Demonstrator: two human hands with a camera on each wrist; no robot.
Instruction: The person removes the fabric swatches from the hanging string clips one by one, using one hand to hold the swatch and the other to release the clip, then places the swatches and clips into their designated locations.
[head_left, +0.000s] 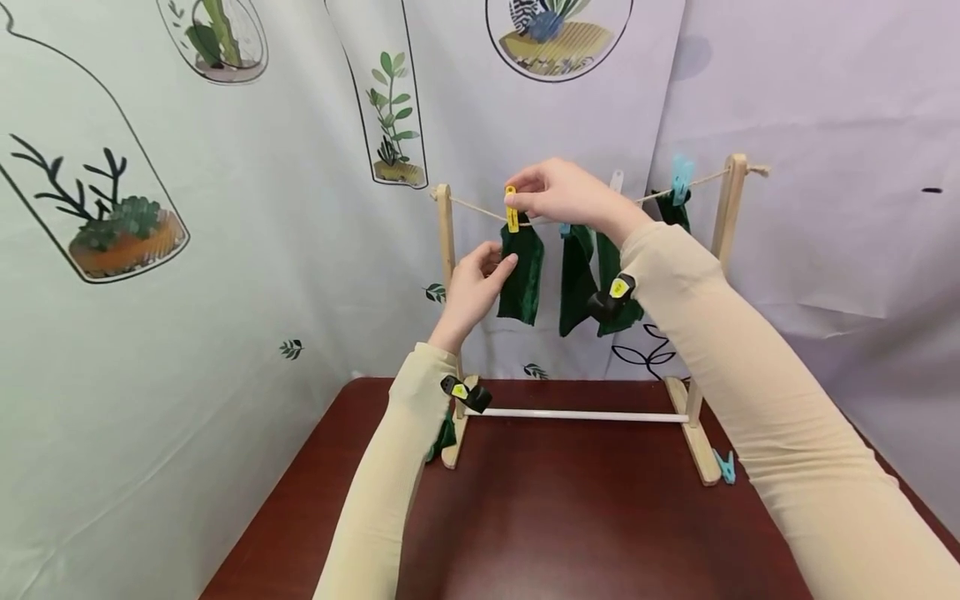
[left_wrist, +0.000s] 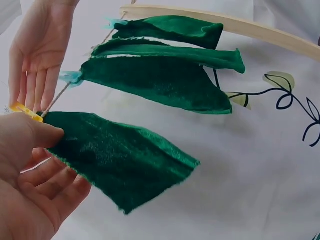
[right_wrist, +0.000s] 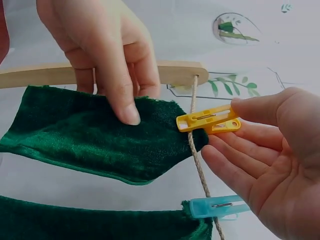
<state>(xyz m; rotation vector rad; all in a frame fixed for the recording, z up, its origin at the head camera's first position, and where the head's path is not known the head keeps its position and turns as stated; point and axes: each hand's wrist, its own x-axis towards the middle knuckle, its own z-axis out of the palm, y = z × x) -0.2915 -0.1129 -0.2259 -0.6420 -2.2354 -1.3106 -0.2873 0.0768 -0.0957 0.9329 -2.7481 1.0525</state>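
Note:
My right hand [head_left: 566, 196] pinches a yellow clothespin [right_wrist: 207, 120] between thumb and fingers. The clothespin sits over the rope [right_wrist: 199, 162] at the top corner of a dark green velvety cloth [head_left: 521, 279], which hangs down below the rope. With thumb in front and fingers behind, my left hand [head_left: 474, 287] holds the same cloth by its side edge, just under the clothespin. Further right, more green cloths [left_wrist: 160, 85] hang from the rope. A light blue clothespin [right_wrist: 215, 206] clips the nearest of them, and another blue clothespin [head_left: 682, 179] stands near the right post.
Two wooden posts [head_left: 725, 212] carry the rope, joined low down by a white bar [head_left: 577, 414] on the dark red table [head_left: 570, 508]. A loose blue clothespin [head_left: 725, 467] lies by the right foot. Green cloth [head_left: 442, 440] lies by the left foot. Behind hangs a printed white curtain [head_left: 300, 208].

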